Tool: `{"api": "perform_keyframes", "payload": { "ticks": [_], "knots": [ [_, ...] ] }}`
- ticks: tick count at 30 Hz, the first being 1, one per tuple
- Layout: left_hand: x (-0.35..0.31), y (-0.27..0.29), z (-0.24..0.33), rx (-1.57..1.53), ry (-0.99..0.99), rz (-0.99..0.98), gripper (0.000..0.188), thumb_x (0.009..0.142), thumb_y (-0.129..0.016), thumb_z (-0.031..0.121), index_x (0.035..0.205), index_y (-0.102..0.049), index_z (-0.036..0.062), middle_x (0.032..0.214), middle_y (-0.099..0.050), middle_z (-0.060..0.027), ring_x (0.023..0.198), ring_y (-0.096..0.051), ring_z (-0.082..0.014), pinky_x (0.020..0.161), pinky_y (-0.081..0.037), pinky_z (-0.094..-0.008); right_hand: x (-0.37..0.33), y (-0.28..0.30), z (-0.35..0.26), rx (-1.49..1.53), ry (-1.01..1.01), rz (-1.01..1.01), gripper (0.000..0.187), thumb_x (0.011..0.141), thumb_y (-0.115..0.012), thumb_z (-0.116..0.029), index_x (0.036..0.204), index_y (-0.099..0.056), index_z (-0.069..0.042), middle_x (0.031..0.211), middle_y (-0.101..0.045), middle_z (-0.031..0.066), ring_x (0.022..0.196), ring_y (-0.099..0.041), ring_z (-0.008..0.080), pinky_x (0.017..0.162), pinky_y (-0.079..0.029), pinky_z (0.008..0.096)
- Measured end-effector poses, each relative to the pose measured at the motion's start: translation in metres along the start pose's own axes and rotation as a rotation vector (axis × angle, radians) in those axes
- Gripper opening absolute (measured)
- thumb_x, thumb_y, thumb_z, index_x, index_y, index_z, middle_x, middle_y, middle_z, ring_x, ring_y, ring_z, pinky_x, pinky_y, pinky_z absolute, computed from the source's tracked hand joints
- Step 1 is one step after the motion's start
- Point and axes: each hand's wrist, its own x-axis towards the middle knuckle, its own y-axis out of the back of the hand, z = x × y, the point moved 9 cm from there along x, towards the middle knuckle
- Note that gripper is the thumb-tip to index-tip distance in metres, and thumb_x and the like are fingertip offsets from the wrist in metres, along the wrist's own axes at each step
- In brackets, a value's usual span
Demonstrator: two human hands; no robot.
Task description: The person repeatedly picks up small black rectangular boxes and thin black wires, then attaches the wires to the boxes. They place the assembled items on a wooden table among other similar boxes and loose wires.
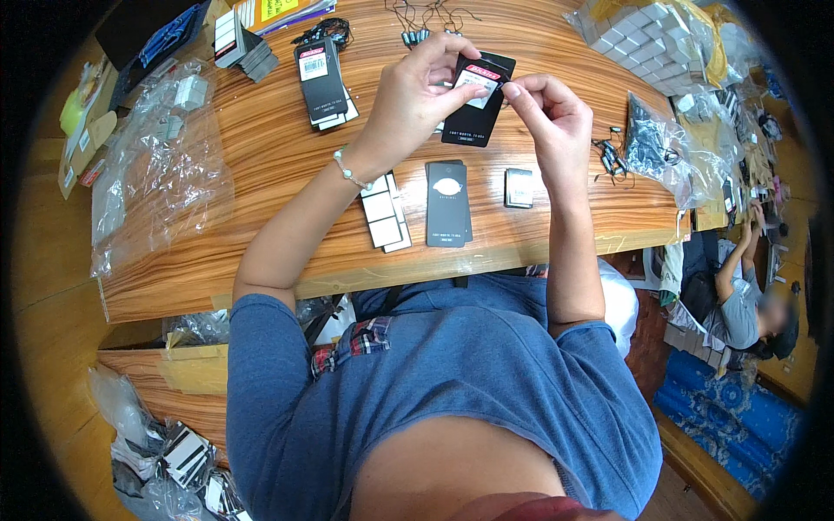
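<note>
Over the table, my left hand [407, 97] grips a black hang tag [469, 126] with a red-and-white label, its thumb across the front. My right hand [558, 122] is closed in a pinch at the tag's upper right edge. Nearer to me lie a small stack of dark grey tags [446, 217], a strip of white label stickers [380, 213] and a small pile of little labels [519, 188]. Left of my left hand is a stack of finished-looking black tags [323, 91] bearing similar labels.
Black strings [419, 37] lie at the far edge, with more cords [612, 158] on the right. White small boxes [638, 43] are piled far right. Clear plastic [165, 165] covers the left side. A co-worker [740, 300] is at the right.
</note>
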Motion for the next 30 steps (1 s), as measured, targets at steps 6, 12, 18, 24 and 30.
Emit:
{"api": "perform_keyframes", "payload": {
  "ticks": [6, 12, 18, 24, 30],
  "knots": [
    [0.0, 0.003, 0.001, 0.018, -0.028, 0.023, 0.03, 0.076, -0.065, -0.001, 0.101, -0.049, 0.0028, 0.092, -0.062, -0.0083, 0.087, -0.061, -0.0136, 0.075, -0.052, -0.0236, -0.001, 0.002, -0.003, -0.11, 0.045, 0.026, 0.013, 0.08, -0.065, -0.012, 0.076, -0.063, 0.0, 0.05, -0.043, -0.0067, 0.049, -0.035, 0.0018, 0.045, -0.027, 0.0184],
    [-0.001, 0.002, 0.002, 0.044, -0.031, 0.044, 0.031, 0.077, -0.065, 0.002, 0.105, -0.05, 0.0032, 0.091, -0.065, -0.0106, 0.084, -0.064, -0.0152, 0.071, -0.053, -0.0244, -0.003, -0.003, -0.027, -0.398, 0.257, 0.101, 0.01, 0.076, -0.063, -0.01, 0.072, -0.062, -0.001, 0.057, -0.052, 0.004, 0.05, -0.048, 0.0106, 0.047, -0.038, 0.0241],
    [-0.002, 0.0, 0.001, 0.018, 0.002, 0.027, 0.03, 0.077, -0.065, 0.003, 0.104, -0.051, 0.0029, 0.09, -0.065, -0.0106, 0.083, -0.064, -0.0155, 0.071, -0.053, -0.0247, -0.001, -0.01, -0.03, -0.554, 0.285, 0.092, 0.012, 0.075, -0.061, -0.013, 0.07, -0.062, -0.002, 0.061, -0.056, 0.0068, 0.053, -0.054, 0.0171, 0.05, -0.042, 0.0288],
    [-0.004, 0.0, 0.008, 0.182, -0.036, 0.046, 0.029, 0.076, -0.066, 0.007, 0.101, -0.053, 0.0032, 0.085, -0.066, -0.0117, 0.079, -0.066, -0.0187, 0.069, -0.053, -0.0253, -0.001, -0.012, -0.028, -0.586, 0.289, 0.081, 0.012, 0.075, -0.06, -0.013, 0.069, -0.06, -0.003, 0.062, -0.056, 0.0072, 0.054, -0.054, 0.019, 0.05, -0.042, 0.0302],
    [-0.004, 0.002, 0.015, 0.354, -0.092, 0.053, 0.021, 0.077, -0.065, 0.012, 0.095, -0.057, 0.0051, 0.081, -0.066, -0.0106, 0.074, -0.065, -0.0203, 0.064, -0.051, -0.0274, -0.001, -0.014, -0.033, -0.558, 0.325, 0.056, 0.011, 0.076, -0.06, -0.011, 0.07, -0.06, -0.002, 0.062, -0.055, 0.0079, 0.053, -0.052, 0.0181, 0.05, -0.041, 0.0287]
  ]
}}
